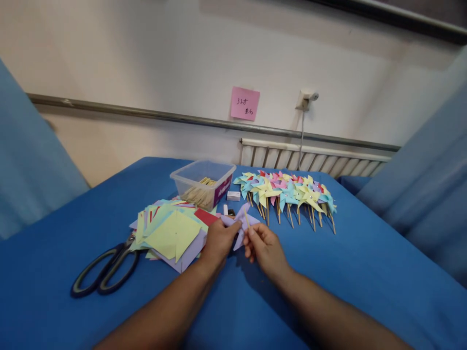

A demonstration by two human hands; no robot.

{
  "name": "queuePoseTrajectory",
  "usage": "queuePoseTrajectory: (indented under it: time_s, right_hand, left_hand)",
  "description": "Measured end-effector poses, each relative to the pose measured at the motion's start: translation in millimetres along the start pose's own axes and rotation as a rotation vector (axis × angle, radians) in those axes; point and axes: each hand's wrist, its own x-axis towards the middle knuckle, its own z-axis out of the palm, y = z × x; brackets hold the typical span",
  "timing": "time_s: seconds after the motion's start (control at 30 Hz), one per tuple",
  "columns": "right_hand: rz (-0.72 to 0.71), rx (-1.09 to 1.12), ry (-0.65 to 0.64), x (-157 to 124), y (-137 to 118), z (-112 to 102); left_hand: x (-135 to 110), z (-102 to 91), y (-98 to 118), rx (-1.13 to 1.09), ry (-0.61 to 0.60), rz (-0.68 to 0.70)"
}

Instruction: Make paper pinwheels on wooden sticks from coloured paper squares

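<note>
While the background is filled by a pale wall [146,58], the foreground is taken up by a blue-covered table [328,282]. Blue curtains [32,155] are cut off at both edges, and the radiator [292,156] is partly hidden by the table. At the far right, pinwheels [286,193] are massed, their overlapping vanes hard to separate. Near the table's middle, the purple pinwheel [242,215] is pinched by the left hand [218,240], whose fingers are partly concealed, while its thin stick [246,218] is clasped by the right hand [268,248]. Behind it, a dark item [231,212] is barely seen and cannot be identified.
</note>
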Motion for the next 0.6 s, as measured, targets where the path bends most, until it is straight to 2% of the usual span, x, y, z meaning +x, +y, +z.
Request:
queuePoseTrajectory:
  time_s: [0.13,0.27,0.6]
  right_hand:
    - [0.084,0.063,-0.049,4,11,-8]
    - [0.114,0.045,-0.109,6,12,-15]
    - [0.163,0.022,-0.165,2,13,-14]
  left_hand:
    - [-1,1.1,6,0.047,0.031,0.012]
    - [-3,1.7,10,-0.001,0.045,0.000]
    - [4,-3.1,6,-0.051,0.039,0.004]
